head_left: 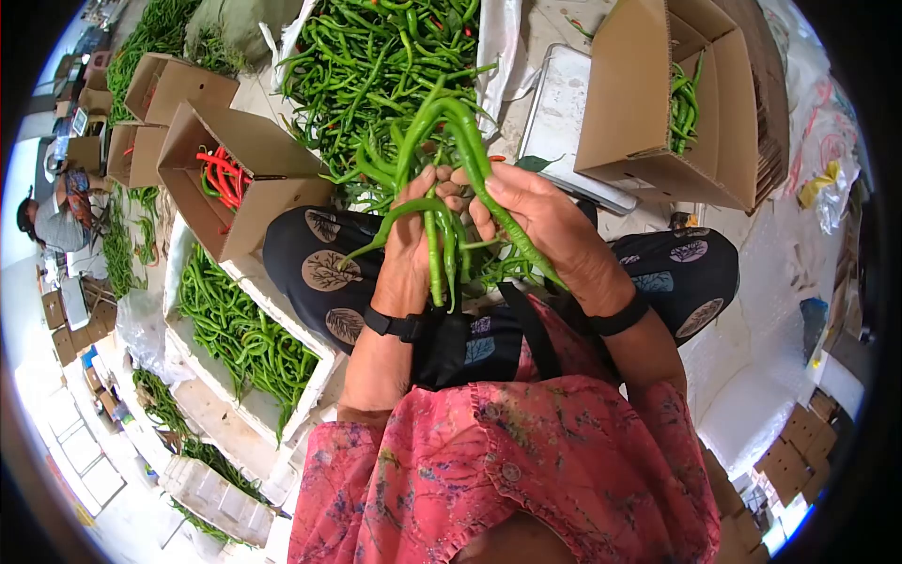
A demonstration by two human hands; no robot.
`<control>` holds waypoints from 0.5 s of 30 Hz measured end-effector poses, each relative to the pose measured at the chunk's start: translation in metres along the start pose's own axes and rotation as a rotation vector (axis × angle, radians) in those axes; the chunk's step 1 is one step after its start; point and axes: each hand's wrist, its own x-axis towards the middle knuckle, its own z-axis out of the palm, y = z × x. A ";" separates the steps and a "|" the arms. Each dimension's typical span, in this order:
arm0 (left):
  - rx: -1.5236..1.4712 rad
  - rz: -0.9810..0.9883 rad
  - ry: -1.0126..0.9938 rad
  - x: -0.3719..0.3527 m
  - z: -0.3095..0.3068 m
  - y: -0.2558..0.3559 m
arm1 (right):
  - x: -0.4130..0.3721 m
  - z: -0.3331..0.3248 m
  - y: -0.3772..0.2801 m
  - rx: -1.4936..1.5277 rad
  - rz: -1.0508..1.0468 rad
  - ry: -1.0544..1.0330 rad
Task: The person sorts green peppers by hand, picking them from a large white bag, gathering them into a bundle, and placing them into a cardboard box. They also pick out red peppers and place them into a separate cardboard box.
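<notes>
Long green chili peppers [437, 246] hang from my left hand [409, 224], whose fingers are closed around several of them. My right hand [536, 209] pinches a long, curved green chili pepper [473, 155] between thumb and fingers. Its lower end runs down along the palm toward the wrist. The two hands are close together above my lap, fingertips nearly meeting. Just beyond them lies a big heap of green chili peppers [376, 75] on a white sheet [499, 47]. Some of the stems between the hands are hidden by the fingers.
At left, an open cardboard box [272, 169] contains red chili peppers [224, 177]. A white foam box [324, 362] below it holds green ones. On the right, another cardboard box [625, 94] with some green peppers stands beside a metal-edged platform [564, 122]. A person [61, 221] sits far left.
</notes>
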 end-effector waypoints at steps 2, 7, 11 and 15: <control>0.006 0.134 0.070 0.007 -0.016 0.006 | -0.001 -0.009 0.002 0.056 -0.034 -0.008; 0.039 0.205 0.050 0.001 0.000 0.007 | -0.012 -0.021 -0.012 0.150 -0.086 0.107; 0.018 0.217 -0.034 -0.002 0.007 0.004 | -0.020 -0.029 -0.028 0.010 -0.162 0.205; 0.173 0.248 -0.054 -0.009 0.019 0.002 | -0.035 -0.033 -0.048 -0.068 -0.237 0.284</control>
